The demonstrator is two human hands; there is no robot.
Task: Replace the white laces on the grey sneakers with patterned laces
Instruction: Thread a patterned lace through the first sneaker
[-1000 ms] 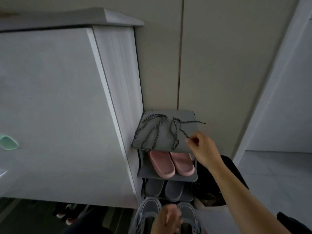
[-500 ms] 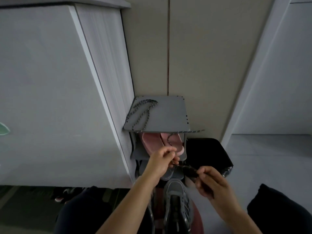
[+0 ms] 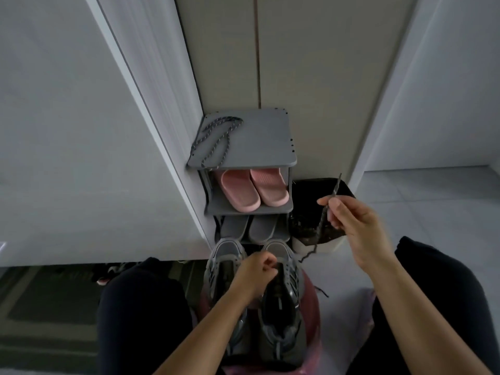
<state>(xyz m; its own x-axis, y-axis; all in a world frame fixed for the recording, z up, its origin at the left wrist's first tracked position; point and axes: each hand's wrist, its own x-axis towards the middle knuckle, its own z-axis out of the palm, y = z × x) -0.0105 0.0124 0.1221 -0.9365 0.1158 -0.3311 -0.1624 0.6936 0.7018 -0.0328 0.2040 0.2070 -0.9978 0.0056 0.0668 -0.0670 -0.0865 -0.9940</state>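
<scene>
We see grey sneakers, pink slippers, grey slippers, a grey rack, and dark laces flecked with pale specks.

The right hand, raised at centre right, pinches a patterned lace between thumb and forefinger, its forearm entering from the lower right. The left hand sits lower centre, fingers curled (their hold is hidden).

Head camera, steep downward view, close

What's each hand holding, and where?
Right hand pinches a patterned lace near its tip. Left hand curls at a sneaker's eyelets; its hold cannot be told.
</scene>
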